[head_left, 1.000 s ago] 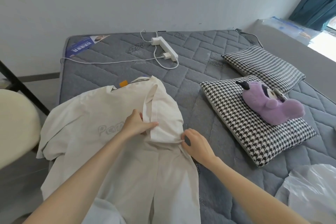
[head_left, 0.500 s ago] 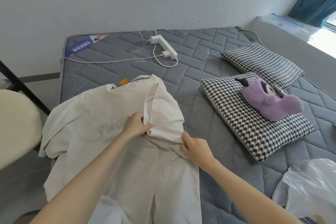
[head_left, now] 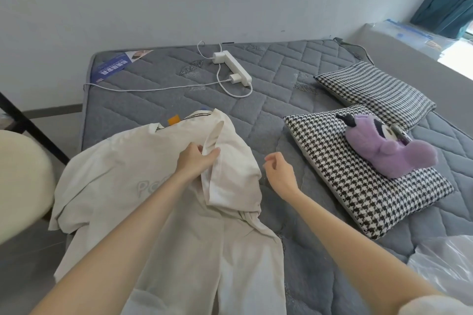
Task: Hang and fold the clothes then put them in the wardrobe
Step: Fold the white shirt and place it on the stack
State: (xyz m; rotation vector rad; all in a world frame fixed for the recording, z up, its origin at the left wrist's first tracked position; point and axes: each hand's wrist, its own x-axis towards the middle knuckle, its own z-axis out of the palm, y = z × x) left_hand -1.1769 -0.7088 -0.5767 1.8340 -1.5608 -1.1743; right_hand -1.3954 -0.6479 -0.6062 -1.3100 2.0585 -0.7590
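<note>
A cream T-shirt (head_left: 110, 176) with pale lettering lies spread on the grey mattress (head_left: 281, 100), its collar toward the wall and an orange tag at the neck. Its right sleeve (head_left: 230, 174) is folded inward over the body. My left hand (head_left: 195, 161) pinches the edge of that folded sleeve between thumb and fingers. My right hand (head_left: 279, 174) hovers just right of the shirt with loosely curled fingers, holding nothing. The shirt's lower part runs down toward me and off the bottom of the view.
Two houndstooth pillows (head_left: 378, 89) lie to the right, the nearer one (head_left: 345, 186) carrying a purple plush toy (head_left: 384, 151). A white power strip (head_left: 234, 66) with cables sits near the wall. A clear plastic bag (head_left: 445, 263) is at lower right, a cream chair (head_left: 20, 181) at left.
My right hand has let go of the shirt's edge and lifted away to the right. My left hand has shifted slightly up along the folded sleeve, still pinching it.
</note>
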